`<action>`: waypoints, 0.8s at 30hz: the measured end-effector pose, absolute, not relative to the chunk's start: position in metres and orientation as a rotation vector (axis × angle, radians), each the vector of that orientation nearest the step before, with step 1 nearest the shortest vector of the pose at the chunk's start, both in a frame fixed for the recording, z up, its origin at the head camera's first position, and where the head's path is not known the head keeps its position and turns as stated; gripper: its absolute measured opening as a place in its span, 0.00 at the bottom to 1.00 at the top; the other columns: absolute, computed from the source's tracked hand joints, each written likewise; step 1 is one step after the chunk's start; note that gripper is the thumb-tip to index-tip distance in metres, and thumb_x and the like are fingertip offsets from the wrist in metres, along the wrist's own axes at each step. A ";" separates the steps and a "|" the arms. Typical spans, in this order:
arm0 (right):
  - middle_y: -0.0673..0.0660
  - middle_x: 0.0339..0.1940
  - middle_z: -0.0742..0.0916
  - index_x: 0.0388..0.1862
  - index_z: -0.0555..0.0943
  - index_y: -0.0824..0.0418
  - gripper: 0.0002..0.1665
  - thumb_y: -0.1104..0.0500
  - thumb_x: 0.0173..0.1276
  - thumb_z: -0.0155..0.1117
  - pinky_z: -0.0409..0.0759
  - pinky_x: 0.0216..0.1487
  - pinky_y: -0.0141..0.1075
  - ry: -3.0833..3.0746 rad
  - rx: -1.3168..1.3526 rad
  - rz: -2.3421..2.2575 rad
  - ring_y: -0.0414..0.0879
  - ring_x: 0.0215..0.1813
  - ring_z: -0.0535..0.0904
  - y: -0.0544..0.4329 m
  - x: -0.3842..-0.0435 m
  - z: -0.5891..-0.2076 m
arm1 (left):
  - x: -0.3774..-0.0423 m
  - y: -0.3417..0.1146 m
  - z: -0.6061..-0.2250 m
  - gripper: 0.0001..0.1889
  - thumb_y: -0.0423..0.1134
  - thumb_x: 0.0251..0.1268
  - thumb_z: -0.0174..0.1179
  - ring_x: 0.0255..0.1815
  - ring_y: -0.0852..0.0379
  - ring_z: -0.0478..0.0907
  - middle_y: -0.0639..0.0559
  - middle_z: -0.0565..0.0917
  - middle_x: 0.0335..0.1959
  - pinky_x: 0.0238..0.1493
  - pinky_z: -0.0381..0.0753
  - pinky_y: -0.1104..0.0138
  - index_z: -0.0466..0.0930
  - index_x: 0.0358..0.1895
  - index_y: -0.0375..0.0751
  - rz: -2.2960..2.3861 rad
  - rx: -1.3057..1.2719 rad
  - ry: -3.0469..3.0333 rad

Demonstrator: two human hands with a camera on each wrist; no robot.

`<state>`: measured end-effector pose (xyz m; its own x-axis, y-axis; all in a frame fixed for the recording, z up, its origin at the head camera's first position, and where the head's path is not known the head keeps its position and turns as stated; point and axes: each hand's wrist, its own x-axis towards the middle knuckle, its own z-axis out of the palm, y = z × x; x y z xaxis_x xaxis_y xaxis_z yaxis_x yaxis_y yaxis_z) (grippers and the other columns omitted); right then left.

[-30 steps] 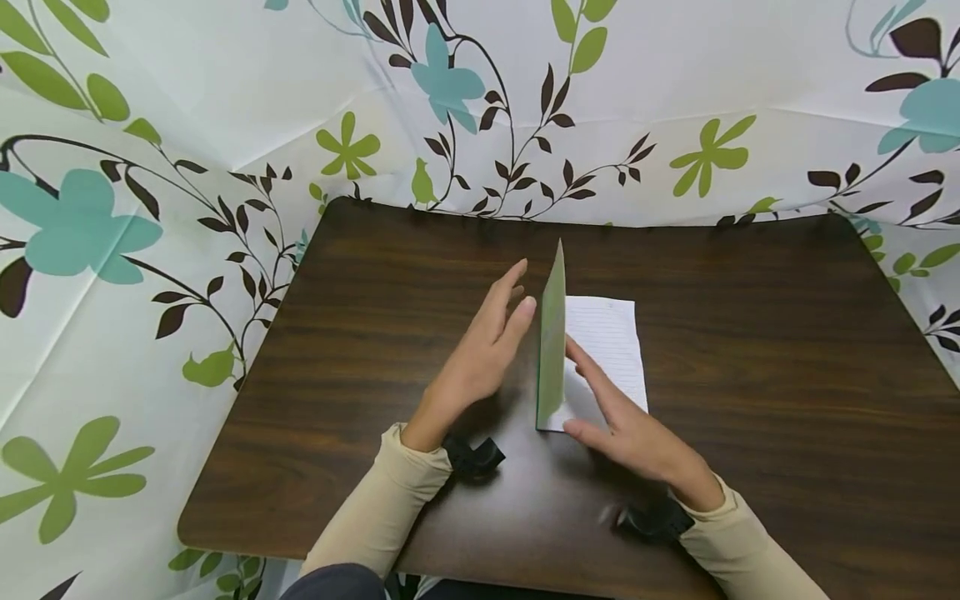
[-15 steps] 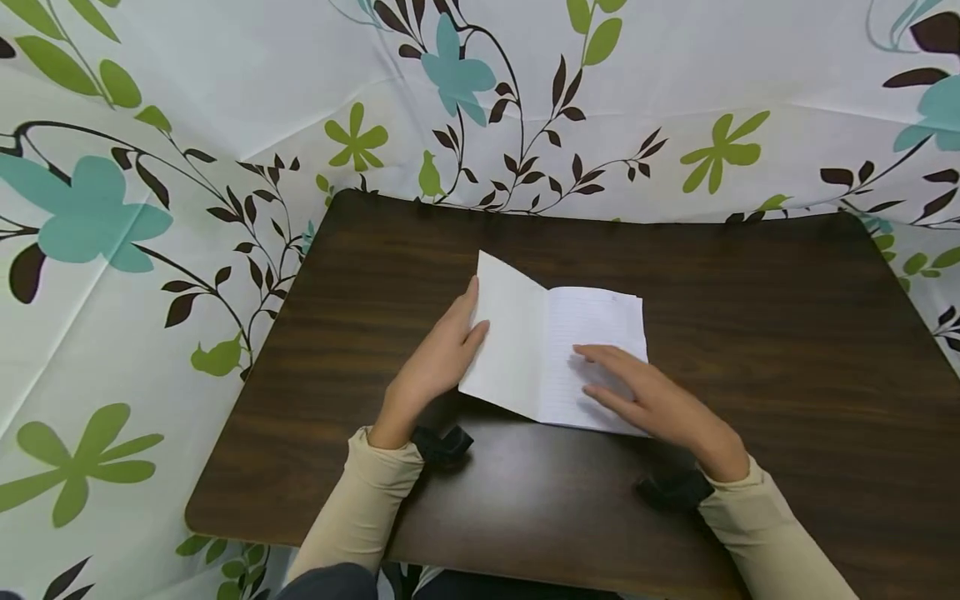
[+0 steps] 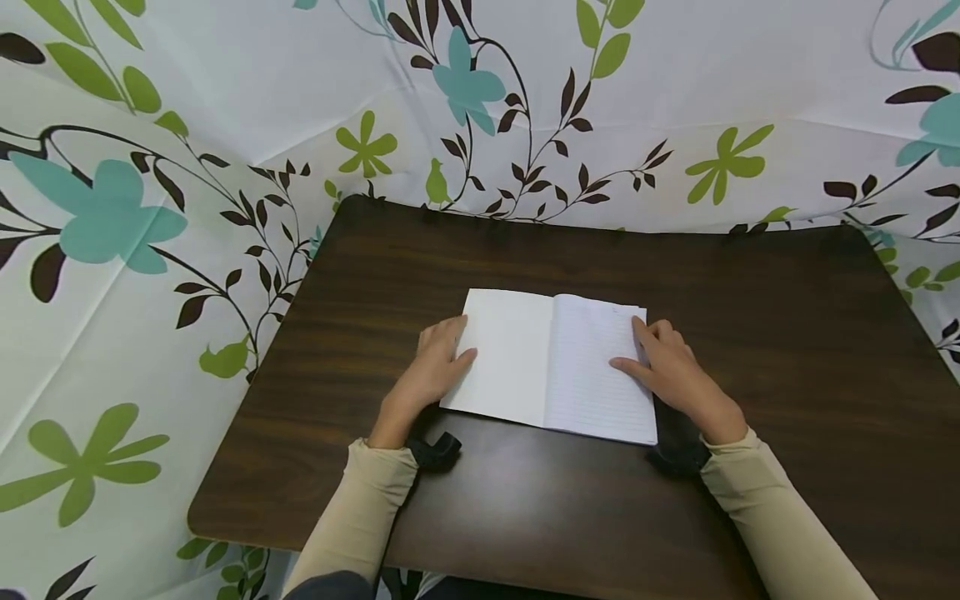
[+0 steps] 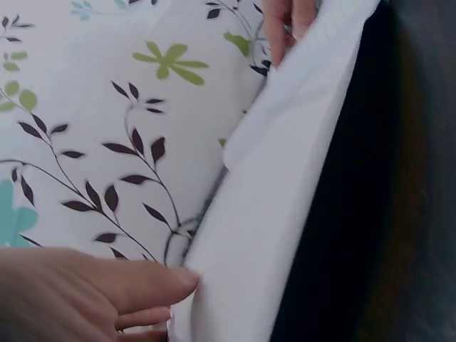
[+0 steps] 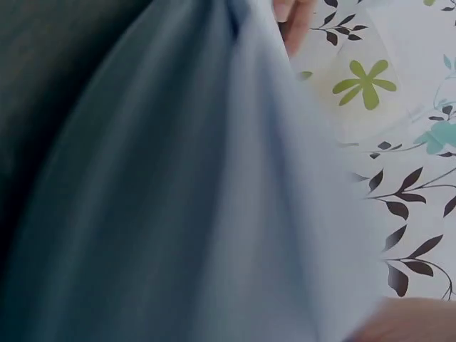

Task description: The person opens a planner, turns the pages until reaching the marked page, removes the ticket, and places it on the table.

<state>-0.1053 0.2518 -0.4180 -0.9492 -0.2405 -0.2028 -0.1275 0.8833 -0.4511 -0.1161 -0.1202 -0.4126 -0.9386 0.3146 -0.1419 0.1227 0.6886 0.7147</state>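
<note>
An open notebook lies on the table, with a plain white inside cover at left and a lined page at right. My left hand holds the cover's left edge, thumb on top; in the left wrist view that thumb presses near the edge of the white sheet. At the right edge, my right hand grips the pages, its thumb lying on the lined page and the other fingers at the border. Blurred pages fill much of the right wrist view and hide most of that hand.
The dark wood table extends around the notebook on all sides. A white curtain with leaf and flower prints hangs behind the table and along its left side. Black wrist cameras sit below the hands.
The notebook's cover has swung from upright over to the left and lies down. My left hand moved left with it; my right hand moved right to the page's outer edge.
</note>
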 end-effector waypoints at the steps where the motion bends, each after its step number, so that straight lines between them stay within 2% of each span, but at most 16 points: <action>1: 0.73 0.60 0.69 0.84 0.48 0.73 0.56 0.38 0.79 0.59 0.67 0.52 0.53 2.788 -0.262 -0.645 0.62 0.55 0.64 0.251 -0.106 -0.419 | -0.116 -0.121 -0.415 0.36 0.38 0.81 0.55 0.84 0.33 0.50 0.30 0.58 0.82 0.84 0.48 0.42 0.51 0.82 0.27 1.077 0.362 2.657; 5: 0.72 0.56 0.70 0.84 0.48 0.74 0.57 0.38 0.77 0.61 0.65 0.47 0.47 2.771 -0.213 -0.641 0.62 0.52 0.63 0.250 -0.107 -0.417 | -0.116 -0.119 -0.422 0.41 0.41 0.80 0.57 0.87 0.34 0.41 0.30 0.48 0.85 0.84 0.34 0.39 0.46 0.82 0.25 1.014 0.388 2.648; 8: 0.73 0.57 0.70 0.84 0.50 0.72 0.56 0.38 0.76 0.62 0.65 0.47 0.46 2.781 -0.185 -0.624 0.62 0.52 0.63 0.249 -0.108 -0.416 | -0.115 -0.119 -0.425 0.43 0.44 0.81 0.56 0.88 0.34 0.33 0.32 0.40 0.87 0.84 0.28 0.38 0.42 0.83 0.26 0.946 0.379 2.635; 16: 0.71 0.55 0.74 0.82 0.62 0.61 0.45 0.41 0.76 0.64 0.57 0.45 0.49 2.871 -0.199 -0.568 0.60 0.48 0.63 0.241 -0.104 -0.413 | -0.112 -0.122 -0.428 0.43 0.49 0.82 0.54 0.88 0.36 0.32 0.34 0.37 0.87 0.85 0.30 0.40 0.41 0.84 0.29 0.851 0.393 2.663; 21: 0.70 0.52 0.85 0.77 0.71 0.66 0.38 0.52 0.74 0.69 0.57 0.44 0.48 2.952 -0.258 -0.603 0.61 0.48 0.76 0.237 -0.101 -0.416 | -0.112 -0.124 -0.428 0.43 0.51 0.83 0.50 0.89 0.38 0.31 0.36 0.36 0.88 0.85 0.29 0.42 0.40 0.84 0.31 0.841 0.411 2.659; 24: 0.68 0.48 0.88 0.78 0.69 0.68 0.39 0.59 0.72 0.71 0.62 0.46 0.46 2.961 -0.244 -0.742 0.57 0.43 0.80 0.235 -0.100 -0.416 | -0.111 -0.125 -0.429 0.42 0.53 0.84 0.47 0.89 0.40 0.30 0.38 0.35 0.88 0.86 0.29 0.43 0.38 0.85 0.33 0.842 0.415 2.659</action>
